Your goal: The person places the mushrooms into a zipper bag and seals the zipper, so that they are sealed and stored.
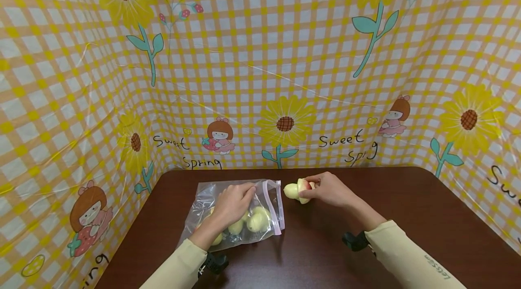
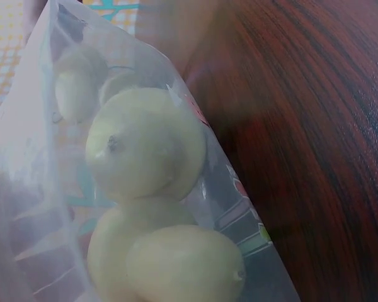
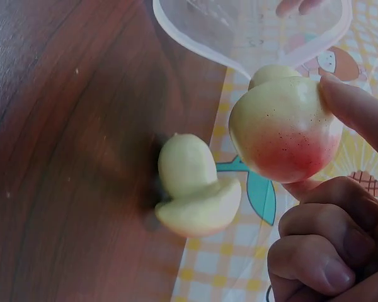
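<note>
My left hand [image 1: 236,198] lies over a clear zip bag [image 1: 203,198], thumb and forefinger pinching its upper layer near the pink-edged mouth. Several pale, mushroom-shaped pieces [image 2: 138,145] with round caps and plump stems show through the plastic. To the right of the bag mouth, my right hand [image 1: 327,189] pinches another mushroom-shaped piece [image 3: 286,132], its cap blushed red, between thumb and forefinger; the other fingers are curled in. A similar pale piece [image 3: 189,167] appears just beside it in the right wrist view. The left fingertips are out of the left wrist view.
Both hands work over a dark brown wooden table [image 1: 317,253]. Behind it and at both sides hangs a checked yellow cloth [image 1: 252,67] printed with sunflowers. A dark wrist camera [image 1: 355,241] is strapped beneath the right sleeve, another [image 1: 215,262] beneath the left.
</note>
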Motion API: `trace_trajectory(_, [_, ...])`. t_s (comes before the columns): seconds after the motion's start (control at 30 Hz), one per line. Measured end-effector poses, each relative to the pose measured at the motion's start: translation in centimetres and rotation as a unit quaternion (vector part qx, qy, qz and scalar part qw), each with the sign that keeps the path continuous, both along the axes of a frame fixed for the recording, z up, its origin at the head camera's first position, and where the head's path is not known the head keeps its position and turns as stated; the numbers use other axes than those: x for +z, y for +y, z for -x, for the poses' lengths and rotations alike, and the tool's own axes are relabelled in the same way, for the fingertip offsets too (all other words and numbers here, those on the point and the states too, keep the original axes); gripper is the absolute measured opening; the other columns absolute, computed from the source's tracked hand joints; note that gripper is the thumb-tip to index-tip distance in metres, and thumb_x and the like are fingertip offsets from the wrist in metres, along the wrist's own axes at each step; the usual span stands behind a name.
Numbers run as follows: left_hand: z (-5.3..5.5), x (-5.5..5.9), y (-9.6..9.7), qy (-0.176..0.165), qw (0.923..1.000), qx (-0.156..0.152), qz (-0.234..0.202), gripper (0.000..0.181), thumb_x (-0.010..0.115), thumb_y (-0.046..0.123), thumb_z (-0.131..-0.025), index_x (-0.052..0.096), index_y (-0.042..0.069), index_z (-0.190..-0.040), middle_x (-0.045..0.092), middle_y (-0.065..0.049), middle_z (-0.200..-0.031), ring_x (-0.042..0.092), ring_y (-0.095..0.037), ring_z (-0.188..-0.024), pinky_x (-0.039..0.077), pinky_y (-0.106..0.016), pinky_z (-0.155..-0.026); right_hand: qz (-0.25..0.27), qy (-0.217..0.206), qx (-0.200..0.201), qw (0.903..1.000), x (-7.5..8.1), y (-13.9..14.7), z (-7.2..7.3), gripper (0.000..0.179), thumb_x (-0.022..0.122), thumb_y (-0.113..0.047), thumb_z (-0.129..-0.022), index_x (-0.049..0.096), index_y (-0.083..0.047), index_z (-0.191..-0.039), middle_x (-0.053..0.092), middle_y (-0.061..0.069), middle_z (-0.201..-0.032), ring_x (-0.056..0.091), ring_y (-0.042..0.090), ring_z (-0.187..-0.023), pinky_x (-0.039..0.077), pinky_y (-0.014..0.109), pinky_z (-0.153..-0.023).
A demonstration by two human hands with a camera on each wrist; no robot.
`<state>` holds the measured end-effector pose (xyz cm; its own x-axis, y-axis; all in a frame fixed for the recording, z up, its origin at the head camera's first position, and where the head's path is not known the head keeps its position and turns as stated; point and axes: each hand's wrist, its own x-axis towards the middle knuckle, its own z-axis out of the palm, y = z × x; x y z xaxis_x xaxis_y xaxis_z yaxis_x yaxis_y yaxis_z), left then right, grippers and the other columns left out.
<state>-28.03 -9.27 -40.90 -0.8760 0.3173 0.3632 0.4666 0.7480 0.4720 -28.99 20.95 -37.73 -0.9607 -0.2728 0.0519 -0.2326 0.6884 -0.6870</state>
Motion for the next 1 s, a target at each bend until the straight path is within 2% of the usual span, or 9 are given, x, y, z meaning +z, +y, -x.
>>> trace_trajectory(0.07, [0.0,0.0,0.0,0.001,1.0,0.001,0.0,0.031,0.049,0.03,-0.106,0.074,0.021,-0.121,0.056,0.009,-0.067,0.059,-0.015,-0.072,0.051,-0.042,-0.069,0.004,0.0,0.004,1.0,-0.2,-0.3,0.1,0.055,0.082,-0.035,-0.082,0.07,-0.001,-0.123,0.044,-0.004,-0.062,0.033,0.013,-0.057,0.026,0.025,-0.052])
trace_trajectory(0.17, [0.0,0.0,0.0,0.0,1.0,0.0,-0.002,0.031,0.049,0.03,-0.106,0.074,0.021,-0.121,0.054,0.009,-0.064,0.057,-0.015,-0.07,0.05,-0.04,-0.067,0.011,0.0,0.011,0.9999,-0.4,-0.7,0.1,0.052,0.083,-0.033,-0.081,0.072,-0.002,-0.121,0.035,-0.006,-0.058,0.031,0.012,-0.054,0.025,0.024,-0.05])
trace_trajectory(0.43, [0.0,0.0,0.1,-0.002,1.0,0.001,-0.003,0.031,0.049,0.03,-0.106,0.073,0.021,-0.122,0.05,0.009,-0.061,0.056,-0.015,-0.068,0.046,-0.038,-0.063,0.01,-0.005,0.014,0.9998,-1.1,-2.1,0.3,0.052,0.083,-0.034,-0.08,0.072,-0.001,-0.119,0.043,-0.005,-0.062,0.036,0.012,-0.058,0.028,0.024,-0.053])
trace_trajectory(0.6, [0.0,-0.1,0.1,-0.002,1.0,0.003,-0.003,0.03,0.049,0.031,-0.105,0.073,0.022,-0.122,0.051,0.009,-0.061,0.056,-0.016,-0.067,0.046,-0.038,-0.062,0.012,0.003,0.02,0.9997,-1.6,-2.9,0.4,0.046,0.084,-0.034,-0.078,0.075,-0.004,-0.111,0.044,-0.004,-0.063,0.038,0.011,-0.057,0.029,0.024,-0.052])
trace_trajectory(0.77, [0.0,-0.2,0.2,-0.001,1.0,0.005,-0.003,0.03,0.049,0.031,-0.106,0.073,0.024,-0.123,0.05,0.009,-0.06,0.055,-0.015,-0.065,0.045,-0.037,-0.06,0.006,0.006,0.019,0.9998,-2.3,-3.6,0.5,0.04,0.085,-0.034,-0.078,0.077,-0.006,-0.106,0.054,0.002,-0.078,0.044,0.014,-0.068,0.033,0.024,-0.055])
trace_trajectory(0.87, [0.1,-0.2,0.2,0.0,1.0,0.009,-0.002,0.03,0.049,0.031,-0.105,0.073,0.025,-0.122,0.049,0.009,-0.06,0.055,-0.015,-0.065,0.045,-0.036,-0.06,0.014,0.004,0.023,0.9996,-2.6,-4.0,0.5,0.036,0.085,-0.031,-0.078,0.078,-0.006,-0.103,0.053,0.006,-0.083,0.044,0.015,-0.072,0.033,0.024,-0.055])
trace_trajectory(1.0, [0.2,-0.4,0.3,0.003,0.9999,0.014,-0.003,0.029,0.05,0.032,-0.105,0.074,0.026,-0.12,0.049,0.009,-0.059,0.055,-0.014,-0.064,0.044,-0.036,-0.059,0.028,-0.003,0.034,0.999,-2.9,-4.5,0.5,0.03,0.084,-0.03,-0.079,0.078,-0.007,-0.097,0.046,0.0,-0.071,0.038,0.012,-0.063,0.027,0.022,-0.051])
